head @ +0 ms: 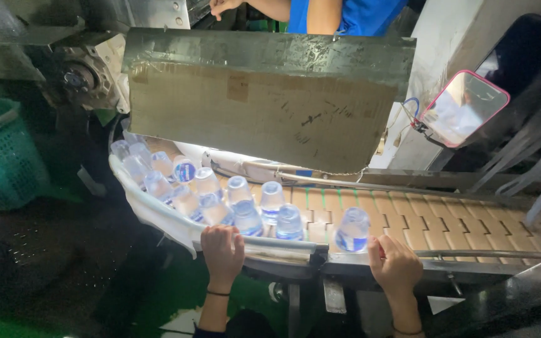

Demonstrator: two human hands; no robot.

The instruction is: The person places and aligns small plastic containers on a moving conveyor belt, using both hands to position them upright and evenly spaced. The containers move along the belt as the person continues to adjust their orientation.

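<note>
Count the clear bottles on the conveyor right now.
About 13. One bottle stands alone by the right hand. Twelve crowd the curved bend left of it, near the left hand. More may be hidden under the cardboard panel.

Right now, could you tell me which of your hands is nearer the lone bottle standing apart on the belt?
Right. The right hand rests just beside the lone bottle; the left hand is farther, by the cluster.

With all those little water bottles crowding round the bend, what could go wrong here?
The clear bottles are packed tight at the curved rail, so they might jam or tip there. One bottle stands alone by the right hand; a nudge could topple it. The left hand rests on the rail, close to moving bottles, and might get pinched.
</note>
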